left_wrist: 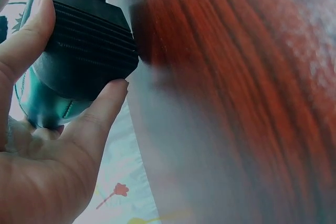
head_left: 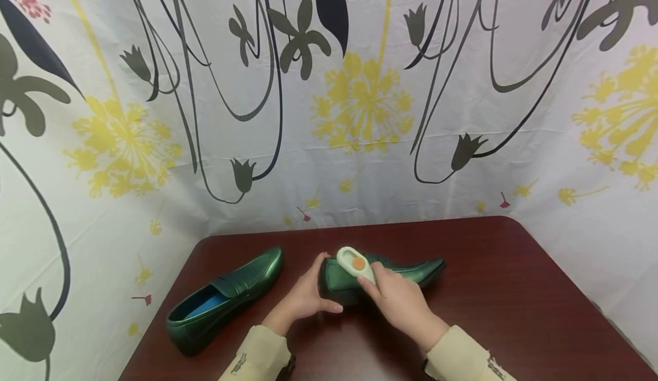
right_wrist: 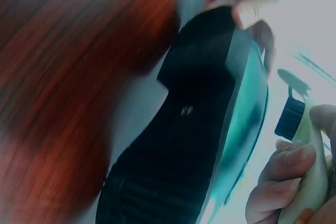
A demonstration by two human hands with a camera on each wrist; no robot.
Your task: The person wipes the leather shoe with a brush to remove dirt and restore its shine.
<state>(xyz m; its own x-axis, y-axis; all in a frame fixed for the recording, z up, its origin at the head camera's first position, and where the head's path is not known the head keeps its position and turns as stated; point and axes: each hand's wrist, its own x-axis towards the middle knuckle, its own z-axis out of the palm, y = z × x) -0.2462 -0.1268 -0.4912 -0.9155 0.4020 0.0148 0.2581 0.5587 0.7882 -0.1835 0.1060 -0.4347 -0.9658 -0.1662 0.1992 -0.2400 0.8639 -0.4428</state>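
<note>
My left hand [head_left: 304, 296] grips a shiny green loafer [head_left: 336, 275] by its heel, thumb and fingers spread around the black heel block [left_wrist: 86, 51]. The toe points right, and the black sole [right_wrist: 178, 124] shows in the right wrist view. In my right hand [head_left: 403, 307] is a small pale brush [head_left: 348, 255] with an orange dot on its handle. Its dark bristles [right_wrist: 290, 119] show in the right wrist view, a little apart from the shoe's green side. From the head view, the brush overlaps the rear of the loafer.
A second green loafer [head_left: 226, 298] with a blue lining stands upright at the table's left. The dark red-brown table [head_left: 493, 289] reaches back to a white curtain [head_left: 329, 181] printed with flowers, which hangs behind and along both sides.
</note>
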